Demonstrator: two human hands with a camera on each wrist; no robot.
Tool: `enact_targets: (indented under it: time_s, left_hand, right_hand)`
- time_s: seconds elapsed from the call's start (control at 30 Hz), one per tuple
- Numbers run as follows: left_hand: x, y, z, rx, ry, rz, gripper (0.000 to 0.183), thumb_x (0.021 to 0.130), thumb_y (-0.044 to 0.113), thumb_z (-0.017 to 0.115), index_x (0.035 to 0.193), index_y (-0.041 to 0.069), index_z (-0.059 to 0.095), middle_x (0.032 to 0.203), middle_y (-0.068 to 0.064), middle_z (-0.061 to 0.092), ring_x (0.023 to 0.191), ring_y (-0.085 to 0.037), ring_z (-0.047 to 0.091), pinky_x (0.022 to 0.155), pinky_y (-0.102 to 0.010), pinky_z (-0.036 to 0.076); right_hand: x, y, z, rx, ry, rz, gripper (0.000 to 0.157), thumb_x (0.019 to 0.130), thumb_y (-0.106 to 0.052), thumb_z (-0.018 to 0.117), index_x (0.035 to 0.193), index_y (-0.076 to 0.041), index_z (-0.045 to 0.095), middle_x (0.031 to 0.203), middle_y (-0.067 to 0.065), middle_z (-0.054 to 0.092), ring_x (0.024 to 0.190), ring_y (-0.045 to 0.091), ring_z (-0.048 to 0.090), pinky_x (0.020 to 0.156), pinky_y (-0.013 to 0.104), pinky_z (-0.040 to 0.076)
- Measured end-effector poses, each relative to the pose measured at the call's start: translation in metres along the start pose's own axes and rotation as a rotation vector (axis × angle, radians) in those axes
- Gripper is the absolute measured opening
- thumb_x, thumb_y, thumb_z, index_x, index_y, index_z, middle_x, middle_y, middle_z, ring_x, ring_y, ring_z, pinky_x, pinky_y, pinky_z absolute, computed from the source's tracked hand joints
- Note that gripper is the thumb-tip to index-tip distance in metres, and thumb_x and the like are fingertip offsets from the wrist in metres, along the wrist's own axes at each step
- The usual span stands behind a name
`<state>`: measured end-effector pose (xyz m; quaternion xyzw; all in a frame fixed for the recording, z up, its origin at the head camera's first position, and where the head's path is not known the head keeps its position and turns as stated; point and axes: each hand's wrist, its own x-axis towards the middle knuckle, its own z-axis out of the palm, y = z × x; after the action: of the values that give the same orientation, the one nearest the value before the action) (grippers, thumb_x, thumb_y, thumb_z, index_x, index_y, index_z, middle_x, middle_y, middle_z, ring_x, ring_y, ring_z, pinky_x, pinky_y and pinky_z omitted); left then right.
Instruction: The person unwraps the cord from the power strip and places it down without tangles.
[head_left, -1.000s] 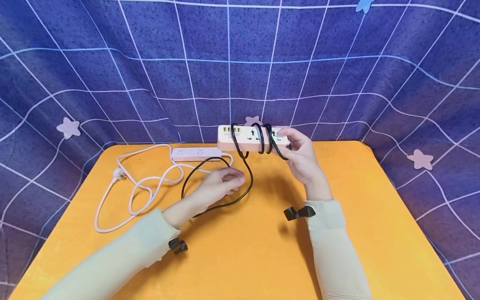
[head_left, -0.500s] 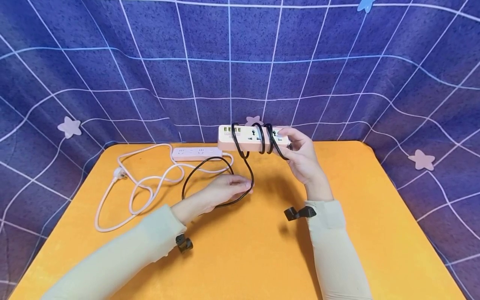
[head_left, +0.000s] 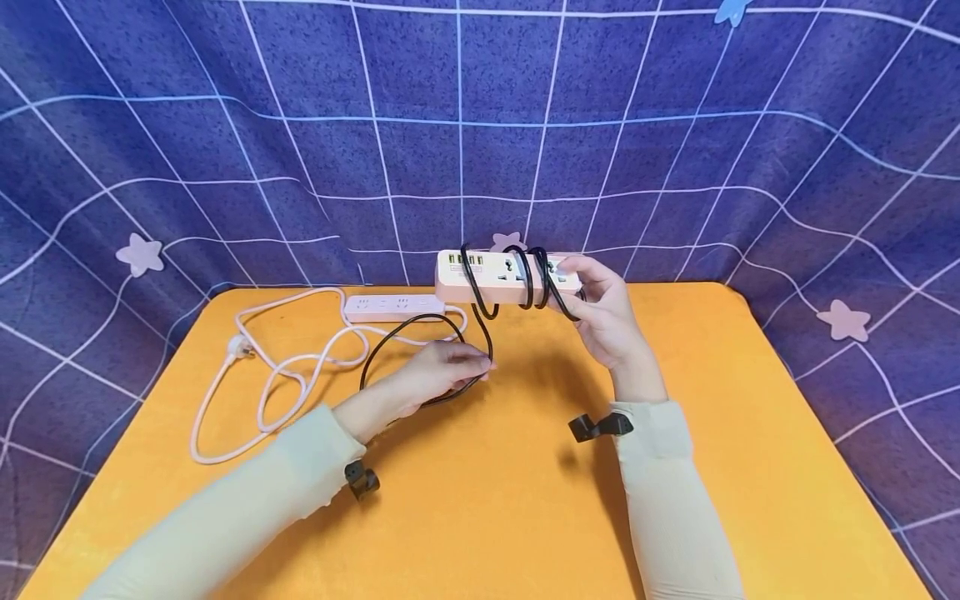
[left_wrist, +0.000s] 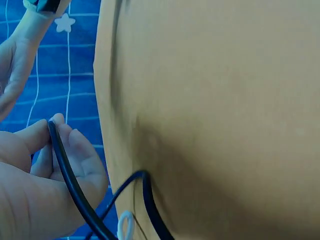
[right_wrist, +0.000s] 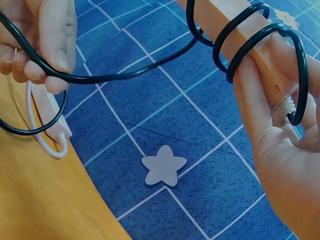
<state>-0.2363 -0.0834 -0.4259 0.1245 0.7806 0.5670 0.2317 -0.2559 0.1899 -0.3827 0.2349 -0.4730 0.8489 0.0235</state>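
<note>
Held up above the far part of the table is a pink power strip with a white socket face (head_left: 498,289). My right hand (head_left: 606,321) grips its right end, thumb and fingers on opposite sides. A black cord (right_wrist: 102,79) winds round the strip in several turns and leaves it near the USB-port end. Below that end, my left hand (head_left: 438,371) pinches the cord between thumb and fingertips. In the left wrist view the cord (left_wrist: 70,172) runs across the palm. The rest of it hangs in a loop around the left wrist; its far end is hidden.
A second, pale pink power strip (head_left: 386,308) lies at the table's back edge. Its white cord (head_left: 197,425) sprawls in loose loops to the left, with the plug (head_left: 238,347) there. Behind the orange table (head_left: 495,517) hangs a blue gridded curtain (head_left: 405,158).
My left hand has moved right to the hanging cord, taken hold of it, and drawn it slightly left. The right hand and the wrapped power strip have stayed in place.
</note>
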Motion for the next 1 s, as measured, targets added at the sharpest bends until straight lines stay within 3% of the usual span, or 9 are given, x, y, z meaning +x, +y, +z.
enact_targets:
  time_s: [0.27,0.43,0.53,0.67,0.77,0.87,1.0]
  left_hand:
    - [0.006,0.005,-0.022,-0.024,0.077,0.013,0.034,0.105,0.023,0.069,0.129,0.000,0.071,0.124,-0.023,0.071,0.095,-0.015,0.061,0.085,-0.029,0.053]
    - [0.006,0.014,-0.037,0.020,0.189,0.032,0.032,0.103,0.020,0.072,0.128,0.000,0.074,0.125,-0.012,0.075,0.102,-0.011,0.066,0.090,-0.027,0.053]
    - [0.004,0.020,-0.046,0.019,0.229,0.064,0.031,0.103,0.019,0.072,0.125,-0.003,0.074,0.107,-0.003,0.080,0.096,-0.007,0.067,0.088,-0.024,0.052]
    - [0.001,0.028,-0.057,-0.009,0.239,0.114,0.030,0.102,0.012,0.069,0.121,-0.011,0.071,0.088,0.008,0.074,0.085,-0.006,0.065,0.082,-0.023,0.052]
    - [-0.004,0.035,-0.065,0.026,0.260,0.151,0.028,0.103,0.013,0.068,0.122,-0.008,0.071,0.094,0.005,0.076,0.092,-0.013,0.069,0.085,-0.027,0.054]
    - [-0.009,0.042,-0.073,0.101,0.307,0.180,0.027,0.103,0.023,0.072,0.119,0.001,0.076,0.104,0.000,0.078,0.104,-0.019,0.070,0.091,-0.031,0.054]
    - [-0.013,0.050,-0.082,0.107,0.368,0.180,0.032,0.100,0.036,0.077,0.114,0.008,0.078,0.103,0.002,0.079,0.103,-0.016,0.064,0.089,-0.030,0.049]
  right_hand:
    - [-0.002,-0.001,-0.002,0.043,-0.023,0.008,0.031,0.083,0.000,0.088,0.109,-0.012,0.077,0.125,0.004,0.066,0.101,0.015,0.066,0.080,0.024,0.062]
    - [-0.002,-0.001,-0.001,0.046,-0.032,0.012,0.032,0.081,-0.003,0.091,0.109,-0.012,0.077,0.124,0.004,0.064,0.100,0.016,0.066,0.079,0.024,0.062]
    - [-0.002,-0.001,0.000,0.040,-0.034,0.011,0.032,0.082,0.000,0.090,0.109,-0.011,0.076,0.124,0.005,0.063,0.099,0.018,0.067,0.080,0.024,0.062]
    - [-0.002,-0.001,0.001,0.037,-0.028,0.016,0.032,0.083,0.008,0.085,0.108,-0.011,0.076,0.120,0.005,0.063,0.097,0.019,0.070,0.081,0.025,0.062]
    - [-0.002,-0.001,0.001,0.035,-0.025,0.017,0.034,0.085,0.014,0.079,0.108,-0.011,0.076,0.118,0.006,0.063,0.096,0.019,0.071,0.081,0.025,0.062]
    - [-0.002,-0.001,0.001,0.037,-0.028,0.012,0.035,0.085,0.016,0.077,0.108,-0.011,0.076,0.118,0.006,0.064,0.096,0.020,0.072,0.081,0.026,0.062]
    - [-0.002,-0.001,-0.001,0.043,-0.035,0.012,0.033,0.085,0.013,0.081,0.108,-0.010,0.076,0.118,0.007,0.064,0.094,0.020,0.072,0.080,0.026,0.062]
